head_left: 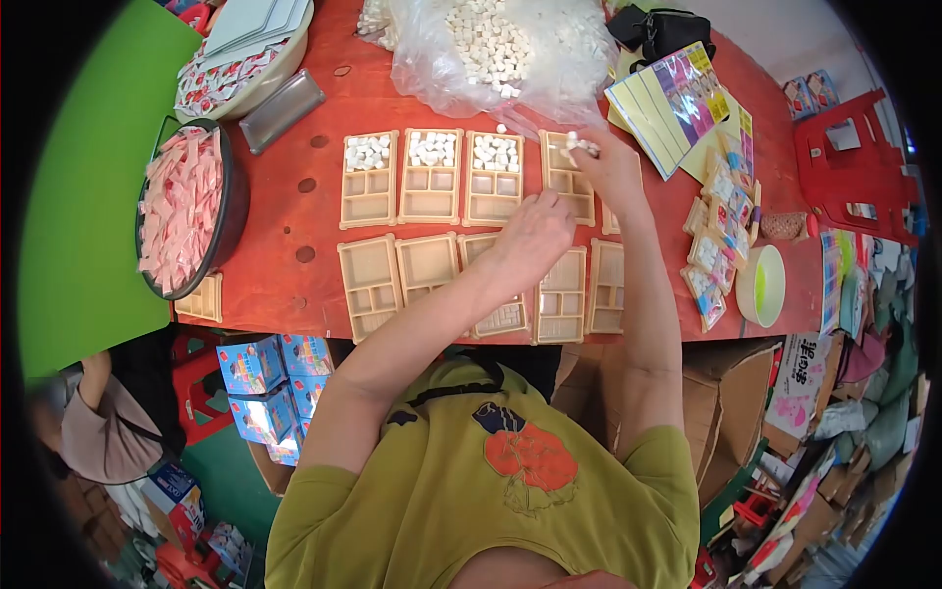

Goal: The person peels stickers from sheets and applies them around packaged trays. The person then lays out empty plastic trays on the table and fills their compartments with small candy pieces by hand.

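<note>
My right hand point(612, 169) is over the upper end of the fourth beige compartment tray point(579, 204) in the back row, its fingers pinched on a few small white cubes point(579, 147). My left hand point(538, 232) lies at that tray's lower left side, fingers curled together; what is in them, if anything, is hidden. To the left are three beige trays, the nearest being a tray point(494, 201) whose top compartment is filled with white cubes point(496, 153). One loose white cube point(501, 129) rests just above it. A front row of trays point(369, 263) is partly hidden by my left arm.
A clear plastic bag point(422, 59) of white cubes lies at the back. A dark basin point(235, 211) of pink packets stands left, beside a metal box point(282, 110). Printed sheets point(648, 123), filled packs point(708, 257) and a pale bowl point(761, 285) are right. Another person's sleeve point(108, 432) shows lower left.
</note>
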Tool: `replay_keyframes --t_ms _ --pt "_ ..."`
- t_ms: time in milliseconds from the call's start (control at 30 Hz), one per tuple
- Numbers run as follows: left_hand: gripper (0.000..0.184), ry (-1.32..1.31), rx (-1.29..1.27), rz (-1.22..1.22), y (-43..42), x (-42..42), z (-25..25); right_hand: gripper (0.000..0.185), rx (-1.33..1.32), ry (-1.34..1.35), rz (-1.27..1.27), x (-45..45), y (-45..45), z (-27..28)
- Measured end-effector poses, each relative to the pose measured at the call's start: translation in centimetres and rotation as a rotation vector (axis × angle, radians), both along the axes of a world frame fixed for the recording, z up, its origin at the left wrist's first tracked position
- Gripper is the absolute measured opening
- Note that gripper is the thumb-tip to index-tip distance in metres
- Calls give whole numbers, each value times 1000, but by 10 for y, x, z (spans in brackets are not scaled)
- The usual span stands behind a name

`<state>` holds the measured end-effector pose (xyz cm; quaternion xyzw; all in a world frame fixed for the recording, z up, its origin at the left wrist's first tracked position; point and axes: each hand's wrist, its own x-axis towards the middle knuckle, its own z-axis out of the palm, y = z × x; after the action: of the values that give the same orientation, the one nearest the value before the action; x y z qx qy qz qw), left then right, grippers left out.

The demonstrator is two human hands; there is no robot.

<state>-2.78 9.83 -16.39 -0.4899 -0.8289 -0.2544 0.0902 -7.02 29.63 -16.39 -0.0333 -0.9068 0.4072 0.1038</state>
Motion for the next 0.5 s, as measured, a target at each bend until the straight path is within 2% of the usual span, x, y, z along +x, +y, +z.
replay_keyframes --t_ms 33,67,200,267,367,500 --pt "16 1 -5 0 0 -1 -1 26 221 114 78 1 -3 -2" --pt "14 4 18 11 0 -1 -1 29 300 104 108 3 -4 -2" --pt "12 31 11 41 0 -2 -4 26 254 165 136 7 -8 12" --pt "12 31 -4 50 1 -2 -5 26 127 -41 21 10 -13 30" --pt "12 34 -13 53 1 0 -3 22 216 13 69 3 -7 11" --pt "12 23 -15 57 1 -1 -3 18 145 60 82 1 -1 9"
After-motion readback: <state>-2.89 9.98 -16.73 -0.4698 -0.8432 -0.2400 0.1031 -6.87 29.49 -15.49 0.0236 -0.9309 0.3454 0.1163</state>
